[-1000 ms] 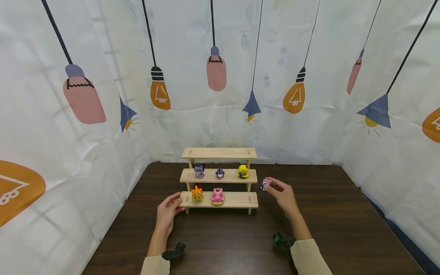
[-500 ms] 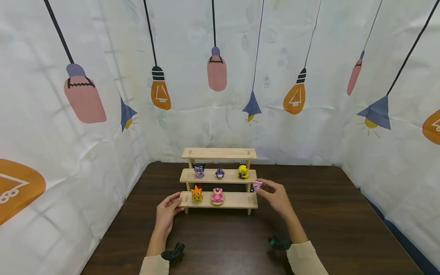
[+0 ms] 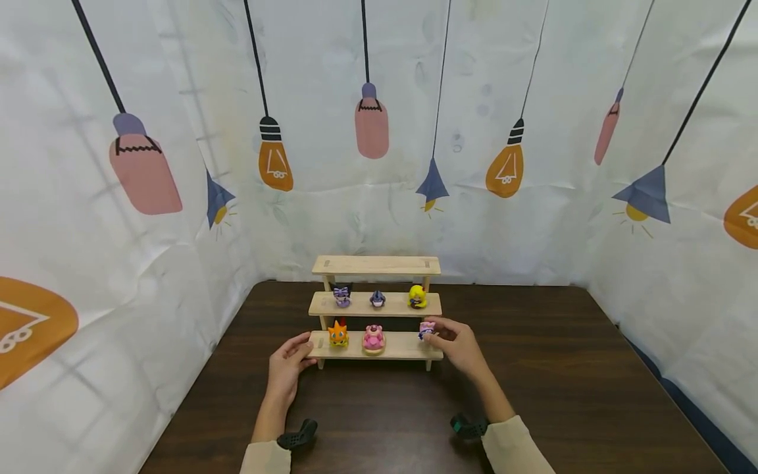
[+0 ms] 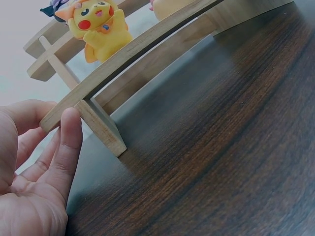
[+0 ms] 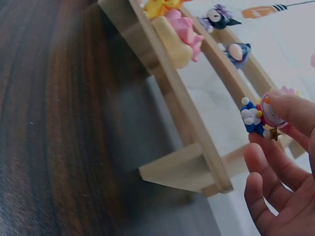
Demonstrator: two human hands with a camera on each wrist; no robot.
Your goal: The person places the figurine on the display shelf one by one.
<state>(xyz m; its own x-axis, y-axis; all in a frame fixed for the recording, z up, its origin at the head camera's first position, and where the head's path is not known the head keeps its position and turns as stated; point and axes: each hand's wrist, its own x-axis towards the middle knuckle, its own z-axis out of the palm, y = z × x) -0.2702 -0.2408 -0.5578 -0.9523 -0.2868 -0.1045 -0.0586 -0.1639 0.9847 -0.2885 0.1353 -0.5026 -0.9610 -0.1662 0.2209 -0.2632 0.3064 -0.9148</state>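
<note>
A three-tier wooden display shelf [image 3: 397, 349] stands on the table. My left hand [image 3: 285, 374] grips the left end of its lowest tier; in the left wrist view the thumb [image 4: 69, 142] presses against the board's edge. My right hand [image 3: 458, 347] pinches a small toy figurine [image 5: 256, 117] with a pink top and blue-and-white lower part, over the right end of the lowest tier. Whether its base touches the board, I cannot tell. On that tier sit a yellow Pikachu figurine [image 4: 103, 29] with an orange hood and a pink bear figurine [image 3: 374, 338].
On the middle tier stand a purple-and-black figurine [image 3: 341, 296], a small dark-blue figurine [image 3: 378, 299] and a yellow-haired figurine [image 3: 417, 296]. The top tier [image 3: 376, 265] is bare wood. A dark wooden table [image 3: 379, 421] lies beneath, with a printed cloth wall [image 3: 331, 224] behind.
My right hand has carried the figurine leftward and slightly down, from beside the shelf to over the lowest tier's right end. The left hand has kept its grip on the shelf.
</note>
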